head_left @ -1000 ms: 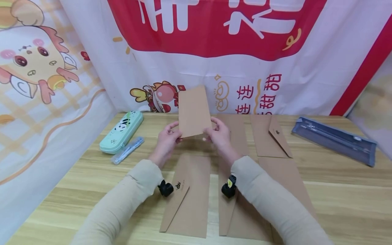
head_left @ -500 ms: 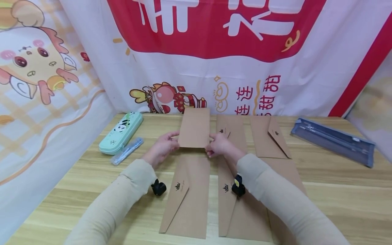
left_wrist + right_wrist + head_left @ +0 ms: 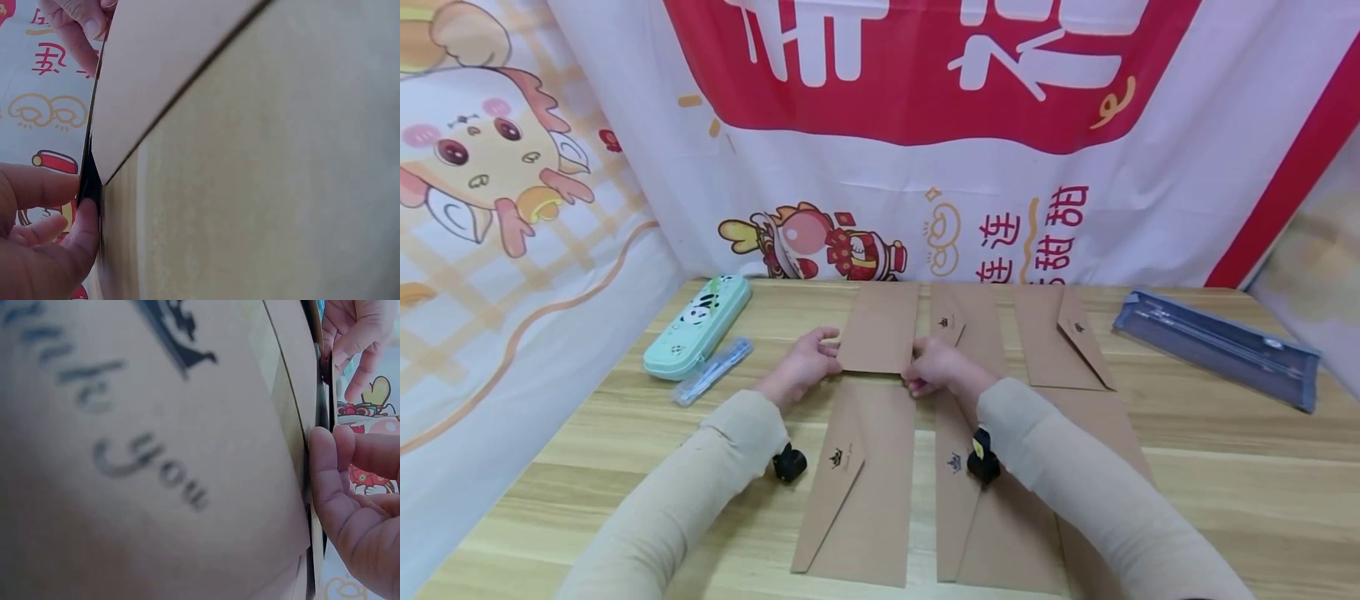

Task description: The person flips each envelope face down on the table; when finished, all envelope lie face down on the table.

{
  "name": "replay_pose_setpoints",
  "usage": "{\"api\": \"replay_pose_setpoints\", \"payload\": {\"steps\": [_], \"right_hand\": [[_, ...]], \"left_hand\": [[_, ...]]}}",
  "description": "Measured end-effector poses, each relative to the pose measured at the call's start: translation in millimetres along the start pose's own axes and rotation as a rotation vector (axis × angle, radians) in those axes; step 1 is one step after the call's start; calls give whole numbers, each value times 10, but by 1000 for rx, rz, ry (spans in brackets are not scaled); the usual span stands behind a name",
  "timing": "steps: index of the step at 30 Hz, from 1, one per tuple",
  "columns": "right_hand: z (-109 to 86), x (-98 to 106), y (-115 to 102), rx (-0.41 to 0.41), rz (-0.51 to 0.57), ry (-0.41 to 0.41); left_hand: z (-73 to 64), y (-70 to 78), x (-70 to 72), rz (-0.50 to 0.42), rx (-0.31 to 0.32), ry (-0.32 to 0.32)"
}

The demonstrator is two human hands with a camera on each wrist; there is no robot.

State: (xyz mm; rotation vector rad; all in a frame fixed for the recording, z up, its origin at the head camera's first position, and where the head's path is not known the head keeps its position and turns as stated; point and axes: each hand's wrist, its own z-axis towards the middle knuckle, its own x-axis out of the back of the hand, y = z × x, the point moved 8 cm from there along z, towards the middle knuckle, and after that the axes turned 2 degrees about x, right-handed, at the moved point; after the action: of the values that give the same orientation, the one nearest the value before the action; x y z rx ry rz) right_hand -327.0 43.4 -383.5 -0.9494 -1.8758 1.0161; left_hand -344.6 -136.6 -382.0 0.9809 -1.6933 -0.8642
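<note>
You're lowering the plain envelope (image 3: 882, 325) into the back row (image 3: 983, 323).
Your left hand (image 3: 807, 362) and right hand (image 3: 938, 365) are pinching its near corners.

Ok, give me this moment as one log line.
plain brown paper: near edge raised | left hand: pinches its near-left corner | right hand: pinches its near-right corner | crown-printed envelope: lies nearer the person
</note>
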Motion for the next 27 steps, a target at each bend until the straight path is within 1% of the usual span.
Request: {"api": "replay_pose_setpoints", "payload": {"steps": [4, 7, 13, 15, 19, 22, 24, 27], "right_hand": [[21, -18, 35, -29, 4, -9], [36, -17, 52, -45, -5, -4], [51, -5, 69, -60, -25, 0], [51, 4, 68, -61, -14, 0], [10, 52, 24, -29, 13, 15], [-53, 123, -39, 19, 22, 29], [-99, 184, -77, 48, 24, 36], [-162, 284, -110, 71, 35, 42]], "left_hand": [[3, 16, -11, 50, -9, 20], [0, 31, -15, 87, 7, 35], [-6, 37, -12, 114, 25, 35], [-15, 40, -8, 126, 26, 36], [-34, 46, 4, 148, 25, 46], [-46, 81, 7, 132, 6, 53], [-56, 125, 6, 119, -6, 60], [-78, 240, -20, 98, -56, 65]]}}
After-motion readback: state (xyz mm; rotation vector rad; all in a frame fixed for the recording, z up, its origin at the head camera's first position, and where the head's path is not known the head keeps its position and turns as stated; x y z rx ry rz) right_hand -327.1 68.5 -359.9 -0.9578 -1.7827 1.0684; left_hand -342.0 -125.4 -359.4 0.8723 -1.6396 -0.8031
